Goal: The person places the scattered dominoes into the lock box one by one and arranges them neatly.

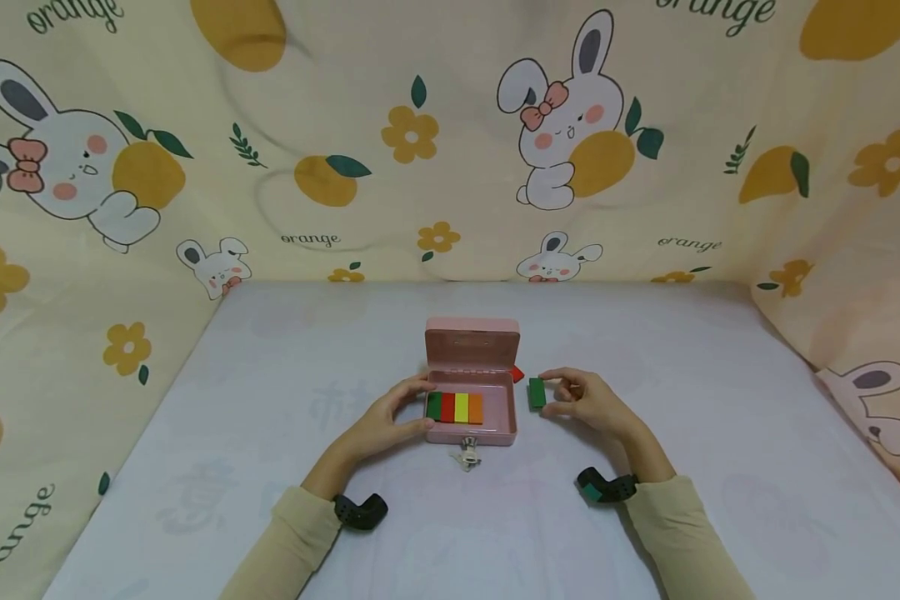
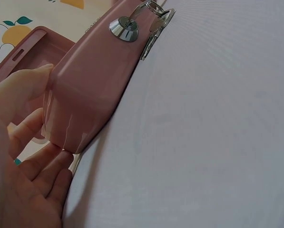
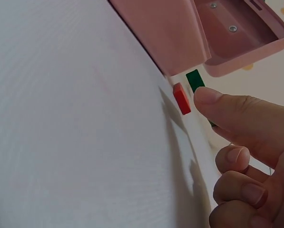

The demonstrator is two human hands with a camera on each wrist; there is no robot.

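Note:
A pink metal cash box [image 1: 499, 408] stands on the table with its lid [image 1: 472, 346] raised. Lying side by side in its left part are a green block [image 1: 434, 407], a red block [image 1: 447, 408], a yellow block [image 1: 462, 408] and an orange block [image 1: 476, 408]. My left hand [image 1: 382, 423] grips the box's left side, thumb towards the front corner. To the right of the box, my right hand [image 1: 594, 407] pinches another green block [image 1: 537, 393] between thumb and fingers, apart from the box. In the right wrist view the thumb covers part of this block.
A second red block [image 3: 181, 99] lies on the table just beyond the box's right side. Keys [image 2: 156, 28] hang from the round lock [image 2: 124, 29] on the box front. Behind the white-covered table [image 1: 270, 500] rises a printed cloth [image 1: 450, 192].

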